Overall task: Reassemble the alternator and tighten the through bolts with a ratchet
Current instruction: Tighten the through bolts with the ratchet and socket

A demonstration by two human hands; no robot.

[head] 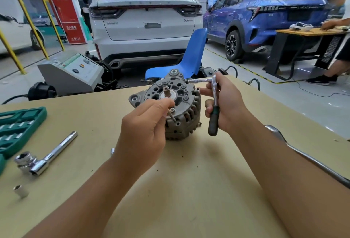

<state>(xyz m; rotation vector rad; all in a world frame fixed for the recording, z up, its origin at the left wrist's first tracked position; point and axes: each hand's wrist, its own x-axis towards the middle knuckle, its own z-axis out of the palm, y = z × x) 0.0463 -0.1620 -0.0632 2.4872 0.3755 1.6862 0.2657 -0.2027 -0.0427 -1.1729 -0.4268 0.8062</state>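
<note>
A grey alternator point(181, 101) stands tilted on the tan table point(189, 190), its rear face with the shaft turned toward me. My left hand point(145, 124) pinches a thin through bolt point(172, 118) at the housing's near edge. My right hand point(225, 103) grips a ratchet point(214, 109) with a dark green handle. Its chrome extension and socket point(197, 80) reach left to a bolt at the alternator's upper right rim.
A green socket case point(17, 127) lies at the left. Near it are a chrome socket wrench point(45, 157) and a loose socket point(20, 191). A long chrome bar point(306, 158) lies on the right edge. A blue chair point(189, 57), cars and another person's workbench stand beyond.
</note>
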